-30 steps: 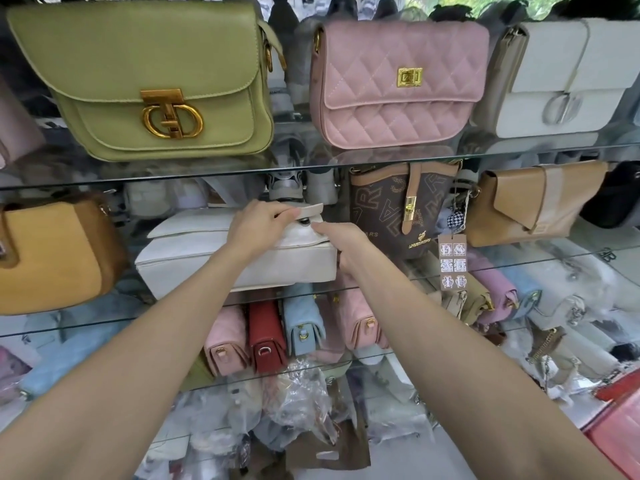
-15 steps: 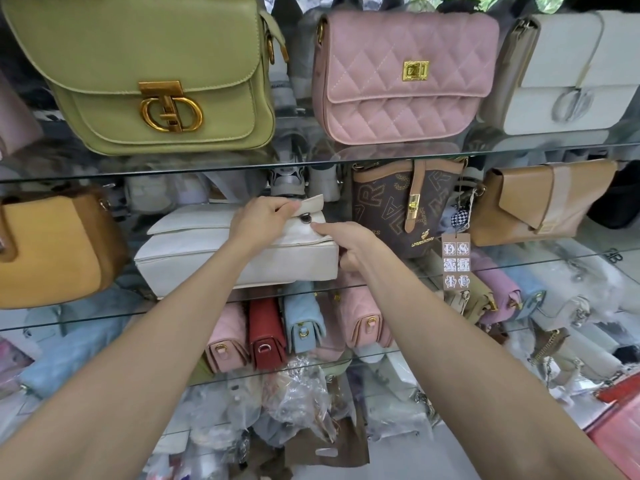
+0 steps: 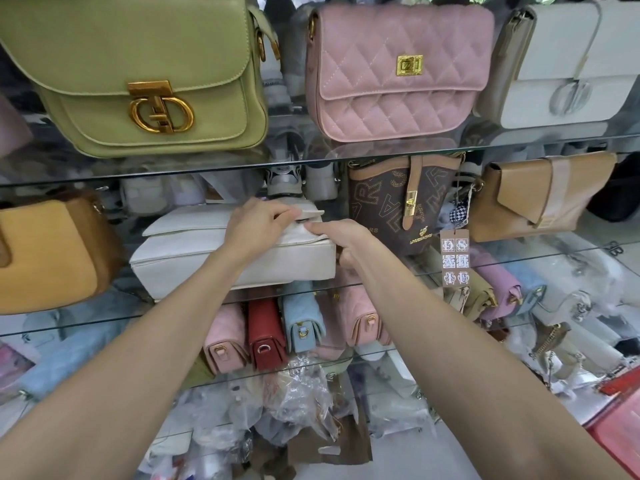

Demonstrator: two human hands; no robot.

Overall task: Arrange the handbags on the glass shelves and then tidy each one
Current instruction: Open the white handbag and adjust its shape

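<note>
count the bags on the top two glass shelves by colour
Counting only bags plainly in view on those two shelves:
green: 1, the green bag
pink: 1, the pink quilted bag
white or cream: 2, the white bag top right and the cream bag under both hands
mustard: 1, the mustard bag
brown patterned: 1, the monogram bag
tan: 1, the tan bag
total: 7

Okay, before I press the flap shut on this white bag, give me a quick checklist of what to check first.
1. Left hand pinches the flap tab: ok.
2. Right hand steadies the white bag at its right end: ok.
3. Bag lies fully on the glass shelf: ok.
4. Gap to the brown monogram bag: ok.
5. Snap lined up under the flap: cannot tell, hands cover it.
</note>
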